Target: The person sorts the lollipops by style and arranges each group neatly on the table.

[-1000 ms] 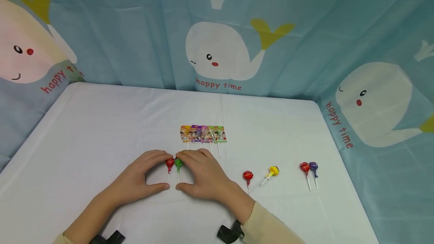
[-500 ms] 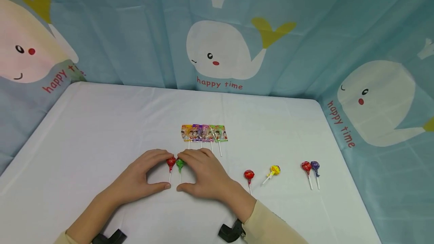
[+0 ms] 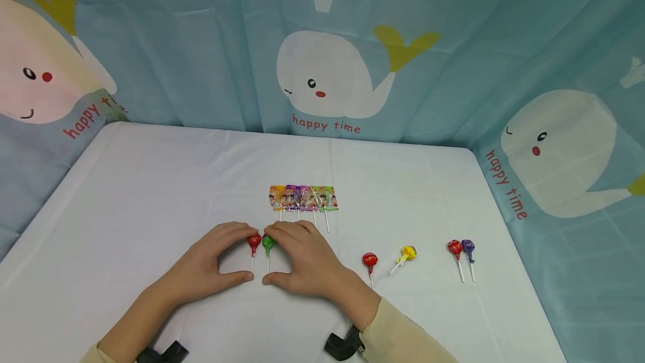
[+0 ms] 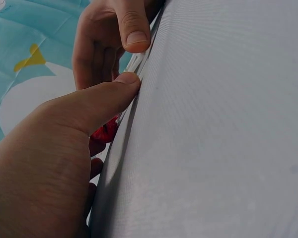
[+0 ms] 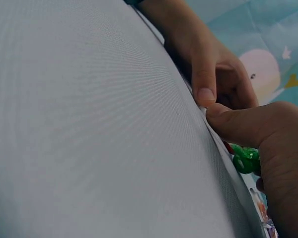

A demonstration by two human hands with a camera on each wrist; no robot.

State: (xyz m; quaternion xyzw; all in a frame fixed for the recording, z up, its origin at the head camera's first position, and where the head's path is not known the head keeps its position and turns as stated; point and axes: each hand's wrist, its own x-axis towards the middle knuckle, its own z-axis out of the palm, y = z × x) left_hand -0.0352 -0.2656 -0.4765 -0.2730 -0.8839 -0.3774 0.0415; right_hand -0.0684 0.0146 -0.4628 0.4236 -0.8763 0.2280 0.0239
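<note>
Near the middle of the table, my left hand [image 3: 209,265] holds a red lollipop [image 3: 254,241] lengthwise, fingers at the candy and thumb by the stick's end. Beside it my right hand [image 3: 309,259] has a green lollipop [image 3: 267,242] in the same kind of hold. The two lollipops lie side by side, sticks toward me, with a narrow gap between them. In the left wrist view the red candy [image 4: 107,131] shows below the thumb. The green candy [image 5: 246,159] shows under the right thumb in the right wrist view.
Just behind the hands lies a row of several flat wrapped lollipops [image 3: 303,198]. To the right are a red lollipop [image 3: 370,261] and a tilted yellow one [image 3: 409,253]. Farther right, another red lollipop [image 3: 455,247] lies beside a purple one [image 3: 468,246]. A whale-print curtain [image 3: 216,71] surrounds the white table [image 3: 166,184].
The whole head view has shifted very slightly. Both hands and the lollipops keep their places on the table.
</note>
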